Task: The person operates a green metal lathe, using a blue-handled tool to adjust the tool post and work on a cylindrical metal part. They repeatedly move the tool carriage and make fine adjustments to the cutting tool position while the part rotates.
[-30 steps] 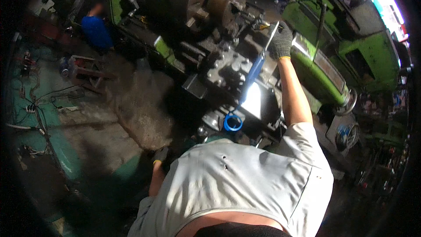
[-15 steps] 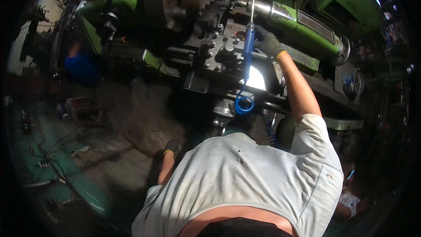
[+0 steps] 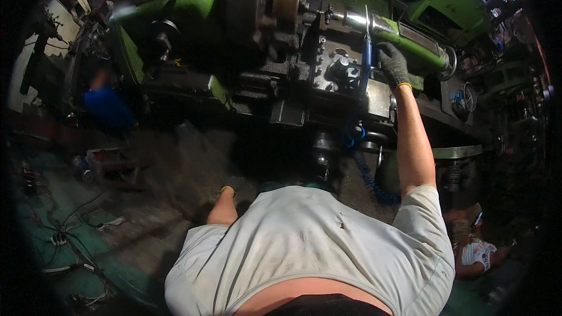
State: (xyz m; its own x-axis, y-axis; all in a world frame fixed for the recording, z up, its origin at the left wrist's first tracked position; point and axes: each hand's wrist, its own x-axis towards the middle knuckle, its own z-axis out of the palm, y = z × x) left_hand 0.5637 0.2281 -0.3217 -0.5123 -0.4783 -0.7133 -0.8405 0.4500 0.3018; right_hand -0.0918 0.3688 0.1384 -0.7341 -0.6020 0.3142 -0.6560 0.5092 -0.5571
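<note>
My right hand, in a grey knit glove with a yellow cuff, reaches out over the carriage of a green lathe. Its curled fingers are at a slim blue air blow gun, whose thin metal nozzle points away from me. Below the gun hangs a blue coiled hose. Beside the gun sits the bolted tool post. My left hand hangs low at my side; only its yellow cuff shows clearly, and its fingers are lost in shadow.
The large lathe chuck is at the far middle, with the tailstock handwheel to the right. A bucket stands beside it. Another person is at the lower right. Cables lie on the floor at left.
The whole view has shifted, so the lathe sits farther right in most places. My right hand and the blow gun appear farther right too. A bright glare below the tool post is gone.
</note>
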